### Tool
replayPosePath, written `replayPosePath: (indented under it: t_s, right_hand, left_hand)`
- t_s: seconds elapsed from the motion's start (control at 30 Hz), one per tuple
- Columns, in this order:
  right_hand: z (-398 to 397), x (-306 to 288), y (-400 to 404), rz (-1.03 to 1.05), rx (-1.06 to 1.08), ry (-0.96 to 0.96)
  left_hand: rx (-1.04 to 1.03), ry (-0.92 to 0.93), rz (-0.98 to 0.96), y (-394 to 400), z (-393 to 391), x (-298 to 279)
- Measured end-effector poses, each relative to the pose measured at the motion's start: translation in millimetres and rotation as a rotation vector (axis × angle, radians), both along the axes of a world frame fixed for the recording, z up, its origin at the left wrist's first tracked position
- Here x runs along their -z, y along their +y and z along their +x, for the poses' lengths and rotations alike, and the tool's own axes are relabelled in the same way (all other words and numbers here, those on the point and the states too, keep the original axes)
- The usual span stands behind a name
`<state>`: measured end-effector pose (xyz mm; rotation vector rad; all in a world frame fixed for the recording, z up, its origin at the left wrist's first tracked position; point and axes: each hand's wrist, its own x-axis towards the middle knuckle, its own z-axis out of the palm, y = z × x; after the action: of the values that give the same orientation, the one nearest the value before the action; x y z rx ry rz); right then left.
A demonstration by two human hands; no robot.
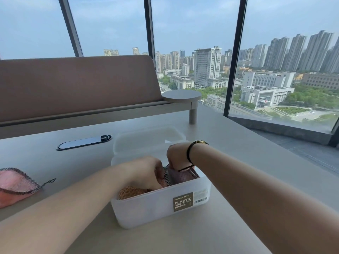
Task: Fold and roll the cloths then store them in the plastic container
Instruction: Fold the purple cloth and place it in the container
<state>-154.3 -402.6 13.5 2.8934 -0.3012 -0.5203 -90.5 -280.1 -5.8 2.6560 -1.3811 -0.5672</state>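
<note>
Both hands reach down into the translucent plastic container [161, 204] on the pale surface [229, 143]: the left hand [146, 172] and right hand [177, 155] have their fingers curled on a rolled pink cloth with checked trim [180, 176] inside it. An orange rolled cloth [131, 192] lies in the container's near-left corner, and the clear lid [146, 139] lies just behind the container. Another pink cloth [14, 186] lies unrolled well to the container's left.

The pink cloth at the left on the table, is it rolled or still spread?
Not rolled: the pink cloth lies loosely flat on the table, outside the plastic container.
</note>
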Motion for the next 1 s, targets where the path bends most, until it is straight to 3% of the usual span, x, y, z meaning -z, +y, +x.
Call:
replayPosePath:
  t_s: [0.13,0.23,0.4,0.6,0.77,0.9,1.0]
  right_hand:
    - [-1,-3,-12,0.037,-0.15,-0.053]
    - [-1,2,-6,0.031,-0.026,-0.08]
    - [-15,-14,9,-0.081,-0.021,-0.281]
    - [-4,-1,10,-0.037,-0.027,0.072]
    - [-2,-2,8,0.012,0.059,0.166]
    - [1,-18,14,0.071,0.134,0.201]
    - [7,-39,26,0.036,0.106,-0.008]
  left_hand:
    - [0.015,-0.01,0.004,-2,1,1]
    - [0.019,-0.013,0.001,-2,0,-1]
    - [0.006,0.032,-0.051,2,-2,0]
    - [0.023,-0.011,-0.01,3,-6,-5]
    - [0.063,-0.024,-0.021,8,-9,-9]
    - [0.03,0.032,-0.226,24,-9,-17]
    - [0.001,0.05,-0.454,51,0,-31]
